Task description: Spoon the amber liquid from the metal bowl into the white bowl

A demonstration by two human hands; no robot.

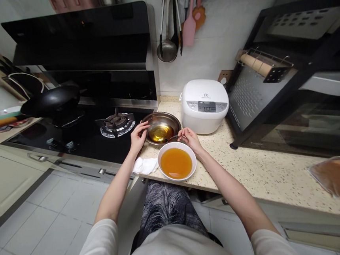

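My left hand [140, 137] grips the left rim of a wide metal bowl [171, 118], which holds a shallow pool of clear golden liquid. Between the fingers of my right hand [189, 138] is the handle of a spoon [171, 138]. The spoon's head dips low over the near side of the metal bowl, at the golden liquid. Right in front, close to the counter's edge, stands a white bowl [194, 169] filled with orange-brown liquid. A crumpled white cloth or tissue [145, 166] lies to its left.
A white rice cooker [205, 106] stands behind my right hand. On the left is a black gas stove [89, 130] with a bare burner [117, 123] and a wok [51, 101]. A black rack [245, 109] rises at the right, near a plastic-wrapped brown item [339, 176].
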